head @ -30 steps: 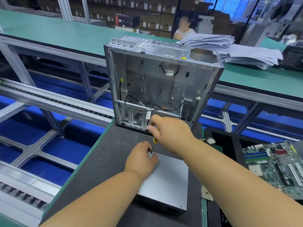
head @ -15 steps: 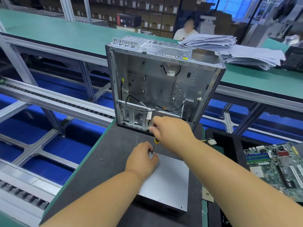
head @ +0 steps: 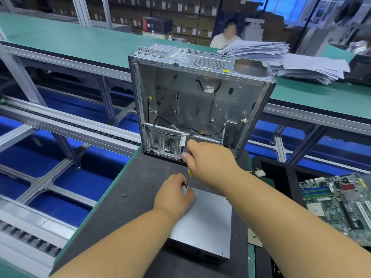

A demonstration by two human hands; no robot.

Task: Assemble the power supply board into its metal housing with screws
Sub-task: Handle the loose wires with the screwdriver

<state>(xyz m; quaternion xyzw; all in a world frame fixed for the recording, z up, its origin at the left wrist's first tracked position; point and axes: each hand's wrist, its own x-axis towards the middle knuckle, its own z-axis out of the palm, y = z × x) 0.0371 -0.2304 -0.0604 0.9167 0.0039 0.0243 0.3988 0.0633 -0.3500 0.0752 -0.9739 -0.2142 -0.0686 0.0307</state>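
A grey metal power supply housing (head: pixel 206 221) lies flat on the dark mat (head: pixel 140 187). My right hand (head: pixel 210 159) grips a small screwdriver (head: pixel 188 178) with a yellow collar, its tip down at the housing's far left corner. My left hand (head: pixel 172 195) rests on that corner, fingertips pinching the shaft near the tip. The screw under the tip is hidden. A loose screw (head: pixel 124 195) lies on the mat to the left.
An open computer case (head: pixel 200 101) stands upright just behind my hands, cables hanging inside. A green motherboard (head: pixel 337 201) lies in a black tray at right. Paper stacks (head: pixel 281 59) sit on the far green bench. A roller conveyor runs at left. A person sits beyond.
Both hands stay at the housing's far corner with the screwdriver. The view has shifted slightly; nothing else has visibly moved.
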